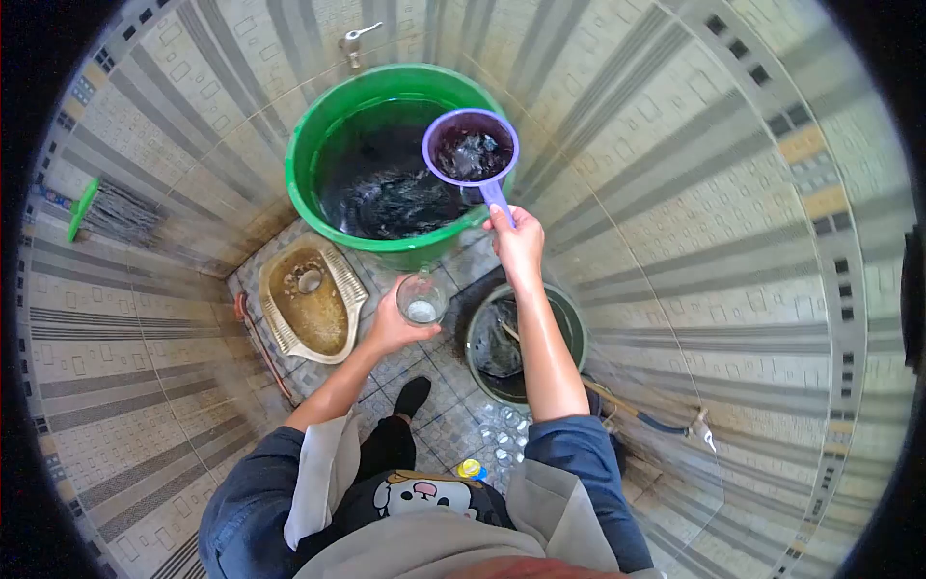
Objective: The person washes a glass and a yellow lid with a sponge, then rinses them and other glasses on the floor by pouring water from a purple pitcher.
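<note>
My right hand [518, 241] grips the handle of a purple dipper [514, 145], which holds water above the right side of a large green tub [301, 183]. Dark-looking, rippled water [386, 203] fills much of the tub. Lower and to the left, my left hand [394, 323] is wrapped round a clear glass [422, 298], just in front of the tub. Several clear glasses [502, 434] stand on the tiled floor near my feet, with a yellow-topped container [470, 469] beside them.
A squat toilet [313, 304] lies left of my left hand. Under my right forearm is a dark basin [577, 333] of water. A wall tap [354, 43] is behind the tub, another tap [702, 429] is at right, and a green brush [85, 209] hangs at left.
</note>
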Available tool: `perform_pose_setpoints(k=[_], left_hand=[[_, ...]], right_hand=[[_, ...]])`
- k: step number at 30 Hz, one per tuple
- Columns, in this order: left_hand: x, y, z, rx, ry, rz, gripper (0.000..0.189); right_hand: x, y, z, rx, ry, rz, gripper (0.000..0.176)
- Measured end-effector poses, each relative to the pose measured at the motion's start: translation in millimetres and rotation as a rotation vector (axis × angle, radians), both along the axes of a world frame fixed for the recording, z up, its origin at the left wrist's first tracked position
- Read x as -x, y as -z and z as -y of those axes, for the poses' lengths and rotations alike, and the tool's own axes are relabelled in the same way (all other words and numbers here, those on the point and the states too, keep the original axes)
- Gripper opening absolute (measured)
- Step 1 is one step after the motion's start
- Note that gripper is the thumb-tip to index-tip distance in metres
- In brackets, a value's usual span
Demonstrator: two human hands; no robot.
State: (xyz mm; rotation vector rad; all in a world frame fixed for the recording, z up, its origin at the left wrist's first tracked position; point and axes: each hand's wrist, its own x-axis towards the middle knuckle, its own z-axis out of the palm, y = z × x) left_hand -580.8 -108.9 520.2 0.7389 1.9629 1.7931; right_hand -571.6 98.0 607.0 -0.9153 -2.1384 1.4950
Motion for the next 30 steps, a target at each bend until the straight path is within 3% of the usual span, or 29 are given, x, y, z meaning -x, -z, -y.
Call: perform_pose_setpoints(k=[1,6,11,13,15,16,19,25,29,30], left_hand=[[-12,-8,-7,0.031,0.061,-0.038,0.072],[-100,-29,-50,0.018,0.279,-0.005,0.068],[-232,-3,-87,-0.056,0.464,0.131,0.066],[-296,-3,-99,0.017,0.511,0.043,0.065],[-360,-7,-107,0.023,0.59,-0.047,0.068],[-391,-17,-111,0.083,0.62,-0.175,0.071],[-481,-3,-126,-0.004,0.708,-0.24,0.074],[-607,9,-154,-0.037,0.893,-0.419,0.082],[-655,27,-175,-0.035,1.018,-0.37,0.078],[-661,35,-181,-0.006,1.07,-0.205,0.074]], right_hand=[[-21,-15,0,0.183,0.01,-0.086,0.023],[-165,-70,6,0.268,0.099,-0.248,0.021],[-363,-100,30,0.089,0.244,-0.144,0.02],[-447,-99,41,-0.198,0.278,-0.049,0.022],[-523,-101,59,-0.252,0.414,0.063,0.023],[-558,-101,66,-0.404,0.45,0.138,0.023],[-648,-103,89,-0.655,0.526,0.342,0.019],[-767,-79,120,-0.707,0.752,0.574,0.02],[-815,-62,132,-0.662,0.916,0.584,0.019],[-821,-59,134,-0.654,0.953,0.586,0.019]])
